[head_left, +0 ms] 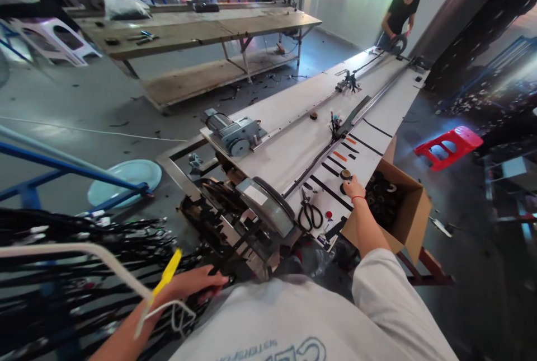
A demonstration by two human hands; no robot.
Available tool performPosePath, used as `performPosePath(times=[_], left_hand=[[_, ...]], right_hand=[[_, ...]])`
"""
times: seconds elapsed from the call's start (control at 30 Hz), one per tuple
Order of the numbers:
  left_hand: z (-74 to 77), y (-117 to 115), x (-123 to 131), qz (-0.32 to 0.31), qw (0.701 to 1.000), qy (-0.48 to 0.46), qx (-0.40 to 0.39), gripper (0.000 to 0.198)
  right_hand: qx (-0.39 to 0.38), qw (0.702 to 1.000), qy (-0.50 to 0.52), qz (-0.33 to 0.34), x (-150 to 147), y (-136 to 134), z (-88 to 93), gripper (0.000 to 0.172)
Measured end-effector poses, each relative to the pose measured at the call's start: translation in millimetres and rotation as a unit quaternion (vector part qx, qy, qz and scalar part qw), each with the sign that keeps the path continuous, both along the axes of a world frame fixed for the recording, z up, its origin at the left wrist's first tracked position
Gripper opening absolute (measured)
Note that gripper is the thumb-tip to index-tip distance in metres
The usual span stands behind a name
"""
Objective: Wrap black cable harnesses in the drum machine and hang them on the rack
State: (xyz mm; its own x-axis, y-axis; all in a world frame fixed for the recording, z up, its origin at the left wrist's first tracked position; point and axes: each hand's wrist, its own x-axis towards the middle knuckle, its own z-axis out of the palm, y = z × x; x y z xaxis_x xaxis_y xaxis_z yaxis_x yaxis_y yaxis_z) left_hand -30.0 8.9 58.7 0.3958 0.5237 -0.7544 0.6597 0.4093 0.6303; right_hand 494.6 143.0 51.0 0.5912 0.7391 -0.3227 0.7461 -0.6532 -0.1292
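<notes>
My left hand (193, 287) is low at the near left, its fingers closed round a black strip from the pile of black cables (75, 271) beside me. A yellow-handled tool (166, 277) lies just left of that hand. My right hand (353, 187) reaches out onto the long white worktable (293, 143), its fingers curled on a small dark round part (345, 174). Black scissors (309, 212) lie on the table close to my right forearm. Several black strips (335, 165) lie across the table near the hand.
A grey motor unit (232, 132) and a metal reel (268, 204) sit on the table's near end. An open cardboard box (398, 204) with dark parts stands at the right. A red stool (448, 146), a pale basin (126, 179), wooden benches (197, 28) and a person (400, 11) at the table's far end.
</notes>
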Motion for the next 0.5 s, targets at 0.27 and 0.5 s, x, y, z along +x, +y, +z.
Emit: performPosePath(times=[0.27, 0.5], left_hand=[[-19.9, -27.3, 9.2, 0.239, 0.958, -0.043, 0.151, 0.065], [-17.7, -11.9, 36.2, 0.205, 0.963, -0.070, 0.158, 0.064]], right_hand=[[0.000, 1.000, 0.008, -0.005, -2.6, 0.9, 5.3, 0.060], [0.005, 1.000, 0.009, -0.015, -6.7, -1.9, 7.5, 0.060]])
